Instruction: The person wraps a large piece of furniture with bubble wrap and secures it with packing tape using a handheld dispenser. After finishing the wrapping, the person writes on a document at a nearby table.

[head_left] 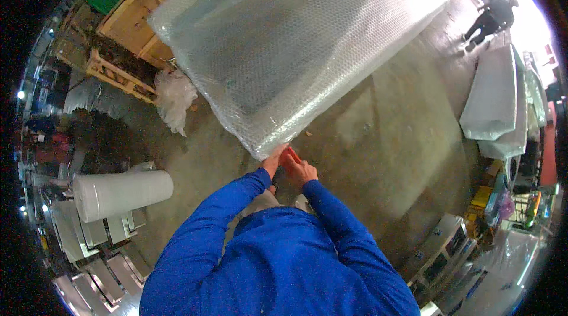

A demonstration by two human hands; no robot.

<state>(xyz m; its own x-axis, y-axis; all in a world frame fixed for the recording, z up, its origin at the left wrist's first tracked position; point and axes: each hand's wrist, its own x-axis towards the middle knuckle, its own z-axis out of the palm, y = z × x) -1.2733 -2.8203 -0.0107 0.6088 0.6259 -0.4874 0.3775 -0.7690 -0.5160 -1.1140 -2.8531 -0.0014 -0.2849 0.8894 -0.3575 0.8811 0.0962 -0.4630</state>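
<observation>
A large flat slab-like item wrapped in clear bubble wrap point(278, 55) fills the upper middle, its near corner pointing at me. At that corner my left hand point(273, 161) is closed on the edge of the wrap, its fingertips partly hidden. Close beside it on the right, my right hand point(300, 170) is closed around a small red-orange object point(289, 155). That object reaches up to the wrap's edge between my hands; its kind is too small to make out.
Bubble wrap roll point(124, 193) at left; crumpled plastic film point(175, 98) beside a wooden pallet point(118, 76) and crate. Wrapped panels point(492, 100) lean at right, a person in dark clothes point(492, 19) beyond. Metal units point(438, 251) sit lower right.
</observation>
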